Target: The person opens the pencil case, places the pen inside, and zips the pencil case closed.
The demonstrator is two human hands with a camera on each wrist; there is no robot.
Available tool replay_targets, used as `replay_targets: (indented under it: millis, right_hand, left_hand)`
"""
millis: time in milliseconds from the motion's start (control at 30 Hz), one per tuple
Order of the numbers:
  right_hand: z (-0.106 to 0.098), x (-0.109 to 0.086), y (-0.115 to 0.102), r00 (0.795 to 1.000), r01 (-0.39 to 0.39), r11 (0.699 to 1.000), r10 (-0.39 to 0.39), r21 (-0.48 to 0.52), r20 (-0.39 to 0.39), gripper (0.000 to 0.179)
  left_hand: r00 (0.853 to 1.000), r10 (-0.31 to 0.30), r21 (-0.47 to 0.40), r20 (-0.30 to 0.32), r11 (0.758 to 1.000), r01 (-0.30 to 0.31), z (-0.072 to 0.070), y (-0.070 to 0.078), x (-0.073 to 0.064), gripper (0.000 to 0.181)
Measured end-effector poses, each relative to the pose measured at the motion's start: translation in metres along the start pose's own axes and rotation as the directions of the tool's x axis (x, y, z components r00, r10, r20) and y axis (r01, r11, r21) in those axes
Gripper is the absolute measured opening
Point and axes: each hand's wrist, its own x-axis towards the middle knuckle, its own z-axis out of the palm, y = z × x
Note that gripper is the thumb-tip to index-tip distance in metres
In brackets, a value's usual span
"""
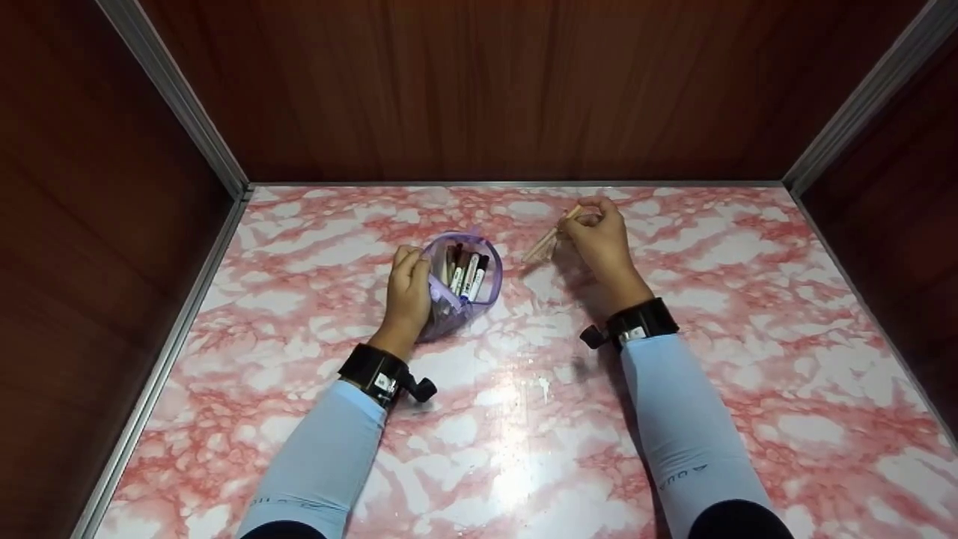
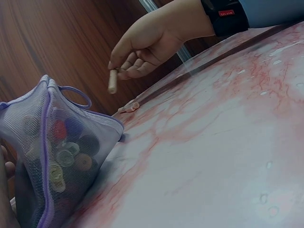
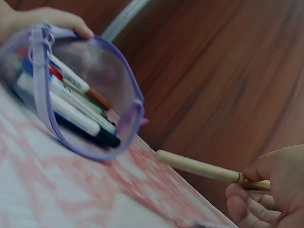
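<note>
My left hand (image 1: 408, 288) grips the side of a purple-edged mesh zip pouch (image 1: 499, 277), which gapes open on the table. Several white-barrelled markers (image 1: 479, 278) and other pens show inside it, with dark, red and brown ends in the right wrist view. To the right of the pouch, my right hand (image 1: 605, 243) pinches a slim beige pen (image 3: 199, 167) by one end between thumb and fingers. Held above the table, the pen slants with its free end toward the pouch opening.
Another small pale pinkish stick-like item (image 2: 129, 108) lies on the table beyond the pouch in the left wrist view. The red-and-white marbled table (image 1: 509, 419) is bounded by dark wood panels (image 1: 479, 90) at the back and sides, with grey metal edging.
</note>
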Motion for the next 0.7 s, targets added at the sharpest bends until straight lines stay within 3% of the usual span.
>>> replay_targets:
  millis: [233, 467, 700]
  right_hand:
    - [0.038, -0.017, -0.007, 0.996, 0.042, 0.994, -0.049, 0.101, 0.068, 0.043]
    - [0.072, -0.037, -0.006, 0.982, 0.056, 0.998, -0.06, 0.027, 0.178, 0.044]
    - [0.092, -0.053, -0.001, 0.968, 0.07, 0.996, -0.055, -0.052, 0.245, 0.036]
  left_hand:
    - [1.0, 0.007, -0.031, -0.002, 0.999, -0.007, 0.0, 0.0, 0.0, 0.031]
    - [1.0, 0.023, -0.028, -0.009, 0.999, -0.023, 0.0, -0.001, 0.0, 0.03]
    - [1.0, 0.018, -0.016, -0.023, 1.0, -0.019, 0.0, -0.003, 0.001, 0.03]
